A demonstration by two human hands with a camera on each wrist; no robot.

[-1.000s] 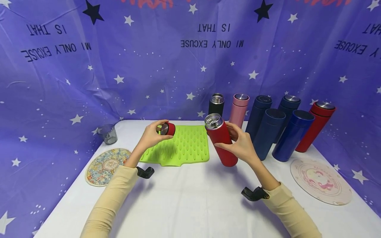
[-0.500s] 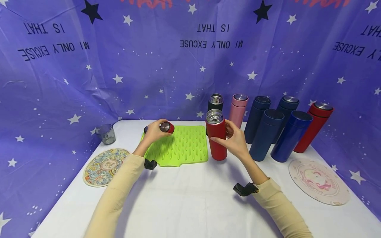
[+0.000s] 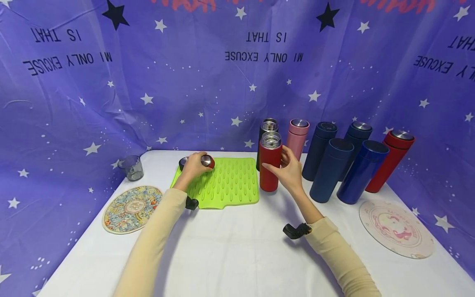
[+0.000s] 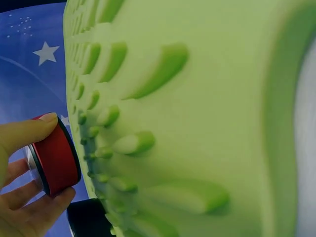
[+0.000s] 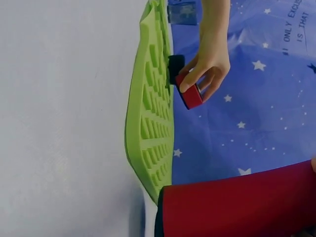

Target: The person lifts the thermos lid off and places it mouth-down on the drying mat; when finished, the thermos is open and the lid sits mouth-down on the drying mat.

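Pinching red lid point(image 4: 58, 160) over green mat point(image 3: 233, 181), near black lid point(image 3: 182, 163) — left hand point(image 3: 193, 166). Right hand point(image 3: 291, 171) — gripping uncapped red bottle point(image 3: 269, 175).

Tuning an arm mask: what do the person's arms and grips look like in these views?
Long, plain beige fabric on the left sleeve and right sleeve, lightly creased, ending near the wrists. Black, angular devices at the left wrist and right wrist. Left grip and right grip are bare, no gloves. No cables or printed markings visible.
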